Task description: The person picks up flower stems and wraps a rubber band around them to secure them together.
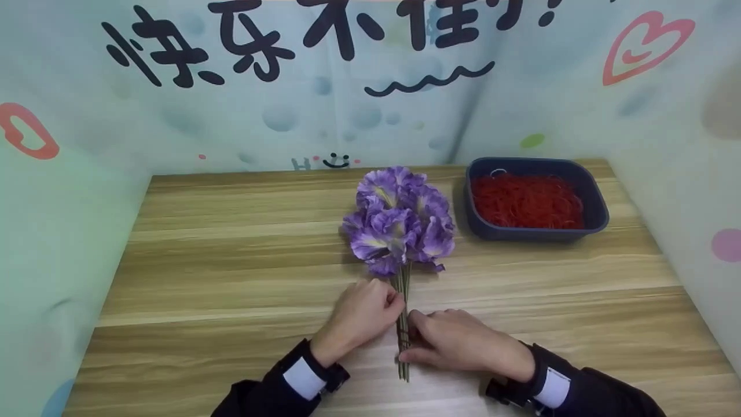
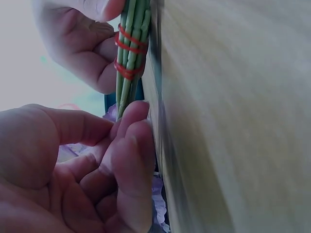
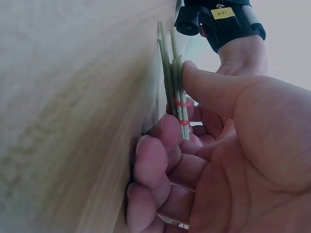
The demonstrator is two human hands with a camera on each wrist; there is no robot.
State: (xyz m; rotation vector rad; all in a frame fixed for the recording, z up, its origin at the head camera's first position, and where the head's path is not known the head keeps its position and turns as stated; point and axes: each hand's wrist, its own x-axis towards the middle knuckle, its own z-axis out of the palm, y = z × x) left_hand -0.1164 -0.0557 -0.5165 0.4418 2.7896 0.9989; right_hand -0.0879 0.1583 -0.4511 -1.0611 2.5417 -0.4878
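A bunch of artificial purple flowers lies on the wooden table, blooms away from me. Below the blooms, my left hand grips the thin green stems between thumb and curled fingers. Nearer the stem ends, my right hand holds the bundle from the other side, thumb against the stems and fingers curled. In the left wrist view a red rubber band loops several times around the stems, between the two hands' fingers. Part of the bundle is hidden by the fingers.
A dark blue plastic tub holding many red rubber bands stands at the table's back right. The wooden table meets a printed cloth backdrop behind and at both sides.
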